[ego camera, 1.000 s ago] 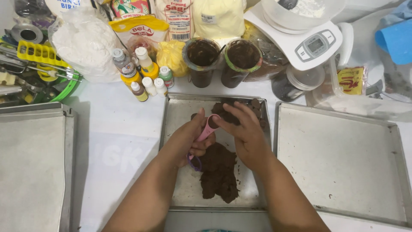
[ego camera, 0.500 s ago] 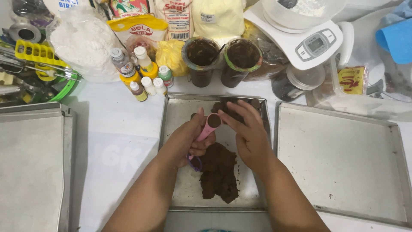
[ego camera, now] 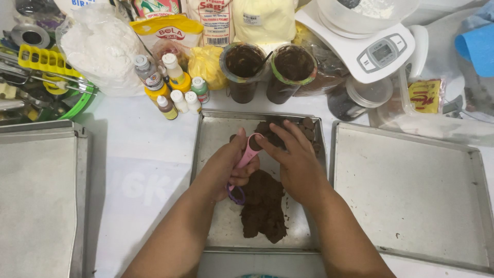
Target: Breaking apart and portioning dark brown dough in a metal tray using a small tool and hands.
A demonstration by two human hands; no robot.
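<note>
My left hand grips a pink measuring spoon with a purple one hanging from its end, held over the middle metal tray. The fingers of my right hand press on brown dough in the spoon's bowl. A big lump of brown dough lies on the tray below both hands. Several small round dough pieces sit at the tray's far right corner, partly hidden by my right hand.
Metal trays stand at the left and right. Behind are two cups of brown mix, small colouring bottles, a bag of white flour, flour packets, and a kitchen scale bearing a bowl.
Both hands stay over the tray; the spoon has tilted slightly and my right fingers have shifted on its bowl, pressing the dough.
</note>
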